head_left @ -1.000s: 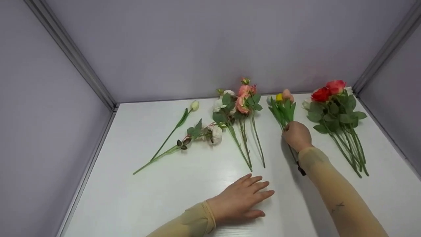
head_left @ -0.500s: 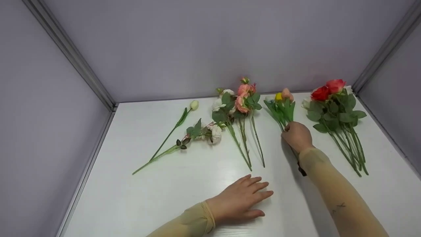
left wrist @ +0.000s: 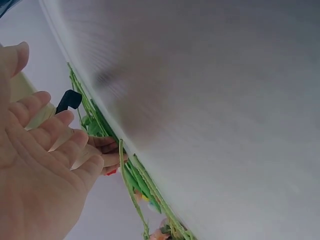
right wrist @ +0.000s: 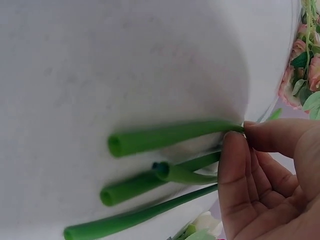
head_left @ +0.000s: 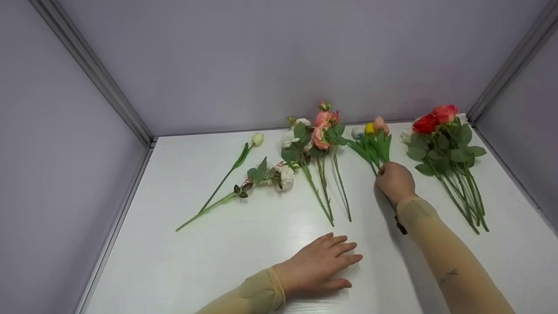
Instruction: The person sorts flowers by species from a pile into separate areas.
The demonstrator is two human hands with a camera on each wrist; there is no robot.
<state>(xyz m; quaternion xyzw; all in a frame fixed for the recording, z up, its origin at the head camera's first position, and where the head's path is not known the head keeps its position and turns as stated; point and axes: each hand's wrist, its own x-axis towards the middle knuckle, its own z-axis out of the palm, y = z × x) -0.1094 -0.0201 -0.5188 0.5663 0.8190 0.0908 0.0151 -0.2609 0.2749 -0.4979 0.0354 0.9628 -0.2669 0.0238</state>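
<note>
In the head view my right hand (head_left: pixel 396 182) holds the stems of a small group of tulips at the back right of the table. A pink tulip (head_left: pixel 380 125), a yellow tulip (head_left: pixel 369 128) and a pale blue tulip (head_left: pixel 357 132) show beyond it. Up close in the right wrist view, thumb and forefinger pinch one green tulip stem (right wrist: pixel 170 138); other stems run beside it, partly hidden by the fingers. My left hand (head_left: pixel 320 266) is held palm down at the front of the table, fingers spread, holding nothing.
Red and white roses (head_left: pixel 444 144) lie to the right of the tulips. Pink roses (head_left: pixel 321 131) and white flowers (head_left: pixel 290 139) lie left of them. Further left are a white tulip (head_left: pixel 257 139) and a pale flower stem (head_left: pixel 226 199). Panels (head_left: pixel 261 65) enclose the table.
The leaves at the left of the tulip group have swung outward to the left, and the pale blue bloom shows more clearly than half a second ago. Both hands stay nearly in place.
</note>
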